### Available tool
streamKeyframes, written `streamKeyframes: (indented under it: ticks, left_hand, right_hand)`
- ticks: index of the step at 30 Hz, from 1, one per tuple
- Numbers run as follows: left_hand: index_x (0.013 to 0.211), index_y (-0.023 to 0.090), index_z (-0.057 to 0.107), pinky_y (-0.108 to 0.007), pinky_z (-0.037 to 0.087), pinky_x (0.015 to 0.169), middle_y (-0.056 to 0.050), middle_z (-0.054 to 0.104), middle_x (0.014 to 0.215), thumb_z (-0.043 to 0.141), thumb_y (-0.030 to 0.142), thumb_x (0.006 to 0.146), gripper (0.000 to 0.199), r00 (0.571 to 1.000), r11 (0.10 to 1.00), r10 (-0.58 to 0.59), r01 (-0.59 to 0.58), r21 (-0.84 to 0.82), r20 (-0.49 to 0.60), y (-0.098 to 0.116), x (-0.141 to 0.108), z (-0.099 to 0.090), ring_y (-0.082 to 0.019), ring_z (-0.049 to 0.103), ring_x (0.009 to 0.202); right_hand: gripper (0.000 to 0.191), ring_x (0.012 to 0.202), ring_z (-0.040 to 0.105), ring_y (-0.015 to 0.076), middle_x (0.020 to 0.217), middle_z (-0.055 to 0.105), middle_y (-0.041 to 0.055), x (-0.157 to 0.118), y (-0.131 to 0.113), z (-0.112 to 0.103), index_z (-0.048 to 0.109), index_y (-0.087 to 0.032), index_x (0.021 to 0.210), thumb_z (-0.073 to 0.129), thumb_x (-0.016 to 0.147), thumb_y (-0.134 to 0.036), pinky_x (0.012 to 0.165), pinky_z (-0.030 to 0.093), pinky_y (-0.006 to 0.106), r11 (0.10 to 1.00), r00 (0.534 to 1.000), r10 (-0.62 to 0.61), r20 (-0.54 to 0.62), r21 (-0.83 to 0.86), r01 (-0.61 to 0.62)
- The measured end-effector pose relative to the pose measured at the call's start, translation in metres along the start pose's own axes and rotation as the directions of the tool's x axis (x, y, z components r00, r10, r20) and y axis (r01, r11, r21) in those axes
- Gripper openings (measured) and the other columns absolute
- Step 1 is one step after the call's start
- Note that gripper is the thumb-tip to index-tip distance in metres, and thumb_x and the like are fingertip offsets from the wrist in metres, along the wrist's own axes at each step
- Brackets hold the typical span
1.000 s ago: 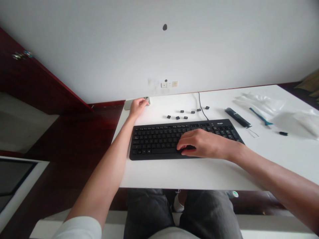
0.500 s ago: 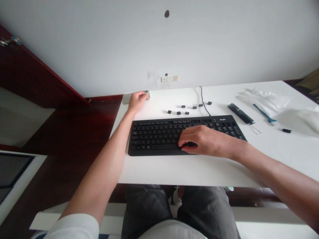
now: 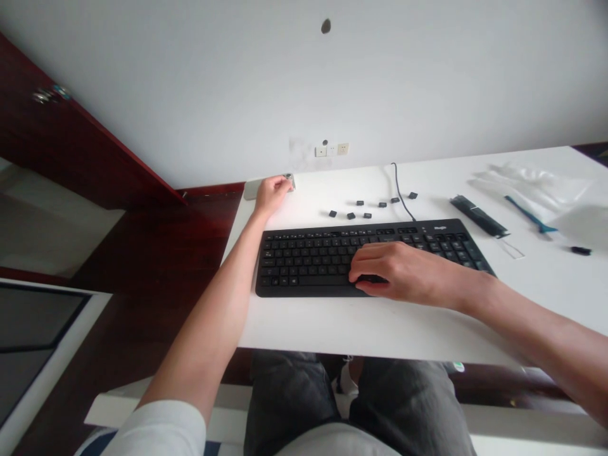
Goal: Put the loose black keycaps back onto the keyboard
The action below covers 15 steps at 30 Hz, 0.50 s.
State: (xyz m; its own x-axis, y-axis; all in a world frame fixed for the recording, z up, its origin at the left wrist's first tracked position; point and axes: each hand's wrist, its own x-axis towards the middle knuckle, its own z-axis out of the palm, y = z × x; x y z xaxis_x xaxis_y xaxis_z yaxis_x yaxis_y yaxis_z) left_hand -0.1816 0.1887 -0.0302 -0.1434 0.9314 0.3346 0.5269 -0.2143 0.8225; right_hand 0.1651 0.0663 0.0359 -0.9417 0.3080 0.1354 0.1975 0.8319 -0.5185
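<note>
White tabletop [image 3: 332, 326]: against a pale wall [image 3: 213, 95], beneath both hands.
Right hand [image 3: 394, 269]: half-curled, thumb parted from fingers, over a long black plastic keyboard [image 3: 304, 259]; cannot tell if it pinches anything.
Left hand [image 3: 272, 195]: loosely curled at a flat grey phone-like slab [image 3: 252, 190]; grip unclear.
Keyboard axis: left to right, under the right hand, the nearer one; left hand lies past its far left corner.
Loose black square keycaps [image 3: 351, 216]: seven, ahead of the right hand, beyond the keyboard.
</note>
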Motion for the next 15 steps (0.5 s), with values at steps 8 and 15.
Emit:
streamKeyframes:
  ticks: [8,15]
  left_hand:
    - [0.07,0.019,0.07,-0.031,0.034,0.061,-0.001,0.063,0.064,0.063,0.036,0.087,0.025,1.0,1.0,-0.016,0.016,0.015,-0.006,-0.001,0.0,-0.001,-0.017,0.054,0.063]
    - [0.07,0.019,0.07,-0.031,0.03,0.059,0.0,0.059,0.061,0.063,0.036,0.087,0.025,1.0,1.0,-0.021,0.021,0.014,-0.005,0.0,-0.001,-0.001,-0.016,0.048,0.058]
  right_hand:
    - [0.022,0.096,0.074,0.0219,0.111,0.078,0.0081,0.005,0.003,-0.002,0.077,-0.022,0.116,0.066,0.097,-0.019,0.083,0.059,0.034,0.998,0.991,0.03,-0.129,0.057,-0.023]
    - [0.03,0.098,0.075,0.022,0.114,0.078,0.0088,0.013,0.004,0.004,0.074,-0.022,0.123,0.068,0.094,-0.018,0.085,0.061,0.034,0.996,0.979,0.06,-0.192,0.077,-0.046]
